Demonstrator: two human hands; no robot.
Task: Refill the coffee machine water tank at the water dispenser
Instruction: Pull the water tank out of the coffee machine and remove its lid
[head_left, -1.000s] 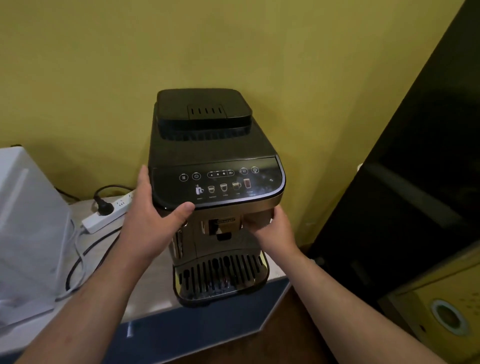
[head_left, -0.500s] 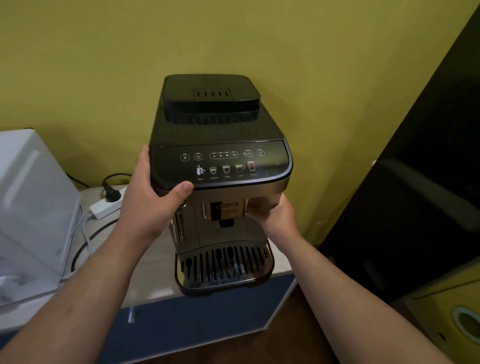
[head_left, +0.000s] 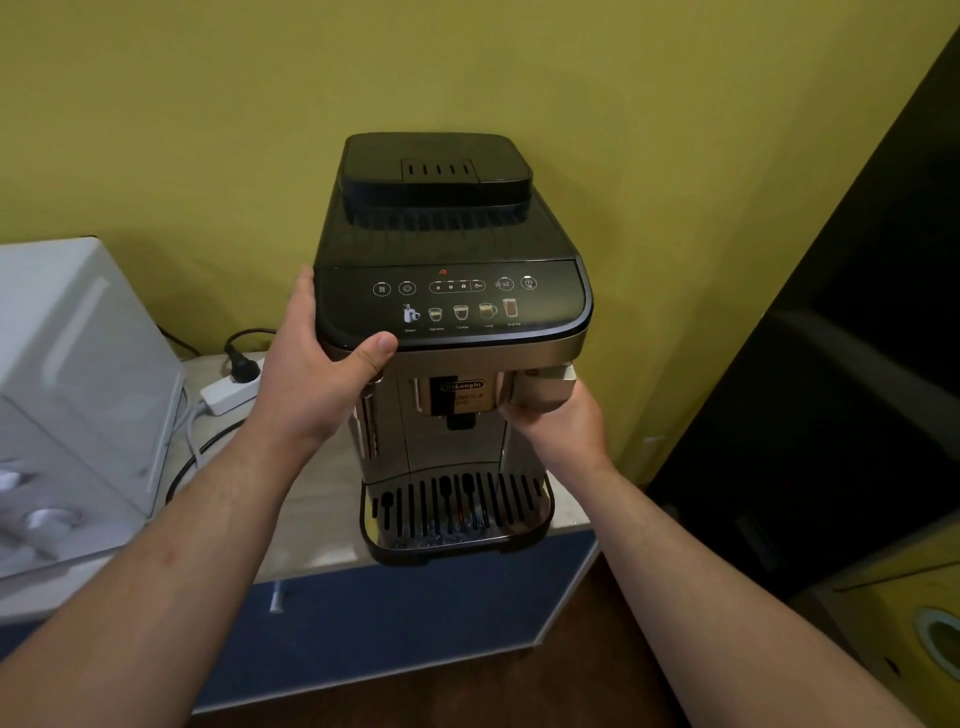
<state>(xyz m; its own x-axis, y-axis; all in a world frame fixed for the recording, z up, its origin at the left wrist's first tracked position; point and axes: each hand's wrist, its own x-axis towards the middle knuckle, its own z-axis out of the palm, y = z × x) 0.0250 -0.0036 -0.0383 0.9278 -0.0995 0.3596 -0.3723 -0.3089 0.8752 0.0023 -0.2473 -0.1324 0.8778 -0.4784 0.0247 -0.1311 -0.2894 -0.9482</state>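
Note:
A black and silver coffee machine stands on the counter against the yellow wall. My left hand clasps its upper left front corner, thumb on the silver band under the control panel. My right hand grips the silver front of the water tank at the machine's right front. That tank front sticks out slightly from the machine's face. A red warning light glows on the panel. The rest of the tank is hidden inside the machine.
A white appliance stands at the left on the counter. A white power strip with a black plug and cables lies behind it. A dark cabinet fills the right side. The counter's front edge runs just below the drip tray.
The tank front has come forward a little out of the machine under my right hand. A red light has appeared on the panel. The view has shifted slightly.

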